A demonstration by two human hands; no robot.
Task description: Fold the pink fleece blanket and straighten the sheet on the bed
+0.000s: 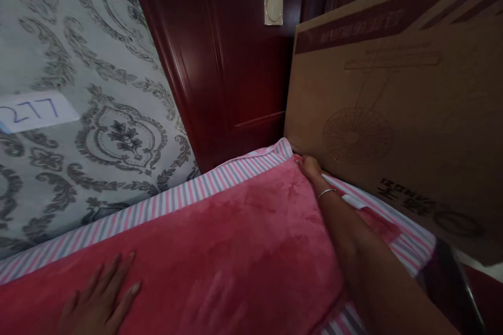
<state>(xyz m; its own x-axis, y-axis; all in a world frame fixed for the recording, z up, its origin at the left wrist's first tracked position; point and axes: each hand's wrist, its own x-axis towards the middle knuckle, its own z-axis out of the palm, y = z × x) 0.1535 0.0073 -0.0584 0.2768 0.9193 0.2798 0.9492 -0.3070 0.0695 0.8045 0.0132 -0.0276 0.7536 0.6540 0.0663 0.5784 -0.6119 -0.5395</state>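
Note:
A pink plush blanket (236, 241) lies spread over a pink, grey and white striped sheet (188, 193). My left hand (100, 298) rests flat on the blanket near its lower left, fingers stretched out and apart. My right hand (310, 167) reaches to the blanket's far corner, fingers curled on the corner's edge beside a cardboard box. A thin silver bangle (327, 192) circles my right wrist.
A large brown cardboard box (393, 115) with a printed fan drawing stands close on the right. A dark red wooden door (236, 52) is straight ahead. Grey patterned wallpaper (98, 89) with a paper note reading 277 (33, 111) covers the left.

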